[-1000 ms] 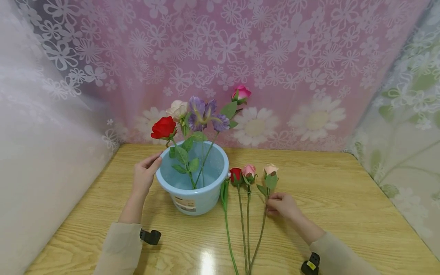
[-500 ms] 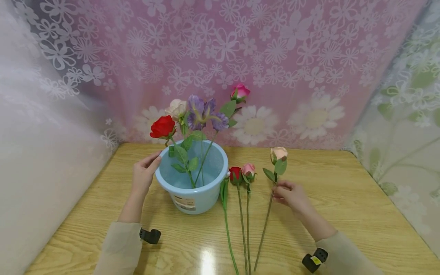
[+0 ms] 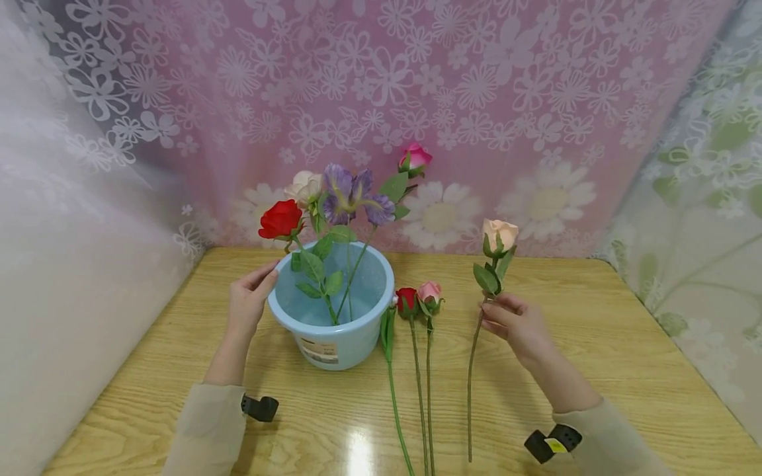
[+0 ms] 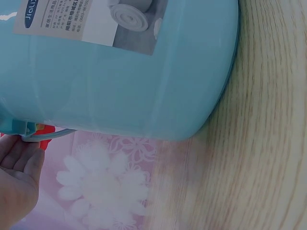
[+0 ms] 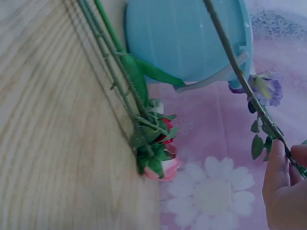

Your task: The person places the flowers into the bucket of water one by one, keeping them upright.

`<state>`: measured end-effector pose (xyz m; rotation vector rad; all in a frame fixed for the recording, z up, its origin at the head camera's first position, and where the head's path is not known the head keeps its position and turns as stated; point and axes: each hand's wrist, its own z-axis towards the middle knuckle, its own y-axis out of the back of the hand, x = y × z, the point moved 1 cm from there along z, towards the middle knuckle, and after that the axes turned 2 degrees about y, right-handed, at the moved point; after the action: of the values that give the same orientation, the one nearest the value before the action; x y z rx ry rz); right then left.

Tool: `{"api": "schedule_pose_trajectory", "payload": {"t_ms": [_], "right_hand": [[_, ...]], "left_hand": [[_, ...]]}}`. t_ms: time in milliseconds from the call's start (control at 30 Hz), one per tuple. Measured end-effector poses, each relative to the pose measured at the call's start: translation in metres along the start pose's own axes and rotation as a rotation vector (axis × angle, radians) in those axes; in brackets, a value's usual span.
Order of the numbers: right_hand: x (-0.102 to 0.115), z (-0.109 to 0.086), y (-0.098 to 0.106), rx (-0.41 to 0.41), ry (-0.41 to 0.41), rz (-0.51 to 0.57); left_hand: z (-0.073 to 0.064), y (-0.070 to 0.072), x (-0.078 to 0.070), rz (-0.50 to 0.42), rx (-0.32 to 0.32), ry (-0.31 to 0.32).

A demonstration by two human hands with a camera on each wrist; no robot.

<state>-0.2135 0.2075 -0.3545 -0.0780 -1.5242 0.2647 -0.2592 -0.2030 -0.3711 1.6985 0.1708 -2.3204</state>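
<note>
My right hand (image 3: 516,327) pinches the stem of a peach rose (image 3: 499,236) just below its leaves. The rose stands nearly upright, right of the bucket, its long stem hanging down over the table. My left hand (image 3: 250,301) grips the left rim of a light blue bucket (image 3: 333,329); in the left wrist view its fingers (image 4: 19,153) are at the rim by the handle joint. Inside the bucket lean a red rose (image 3: 281,219), a cream flower (image 3: 305,188), a purple iris (image 3: 351,194) and a bright pink rose (image 3: 416,157).
Right of the bucket, a dark red rose (image 3: 407,301), a pink rose (image 3: 430,293) and a green-leaved stem (image 3: 387,334) lie on the wooden table (image 3: 548,277). A pink floral curtain (image 3: 464,99) hangs behind the table, with pale sheets at both sides.
My right hand has lifted the peach rose off the table, moving it right and up and turning it more upright. The left hand keeps its place on the bucket rim.
</note>
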Motion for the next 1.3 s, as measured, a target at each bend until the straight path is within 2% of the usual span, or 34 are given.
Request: {"api": "schedule_pose_trajectory", "payload": {"t_ms": [100, 267, 600, 867, 1067, 1300], "right_hand": [[0.006, -0.001, -0.002, 0.003, 0.022, 0.016], [0.016, -0.003, -0.008, 0.006, 0.041, 0.009], [0.038, -0.002, -0.024, 0.077, 0.131, 0.017], [0.055, 0.0, -0.045, 0.103, 0.131, -0.016], [0.064, 0.005, -0.058, 0.141, 0.151, 0.005], [0.074, 0.013, -0.07, 0.182, 0.218, 0.063]], "left_hand": [[0.003, 0.002, 0.009, -0.007, -0.002, -0.005], [0.003, 0.002, 0.008, 0.003, 0.001, 0.002], [0.004, 0.001, 0.01, 0.005, 0.003, 0.019], [0.004, 0.001, 0.011, 0.016, -0.002, 0.025], [0.003, 0.001, 0.007, 0.005, 0.002, 0.048], [0.0, 0.0, 0.0, 0.007, 0.002, 0.048]]}}
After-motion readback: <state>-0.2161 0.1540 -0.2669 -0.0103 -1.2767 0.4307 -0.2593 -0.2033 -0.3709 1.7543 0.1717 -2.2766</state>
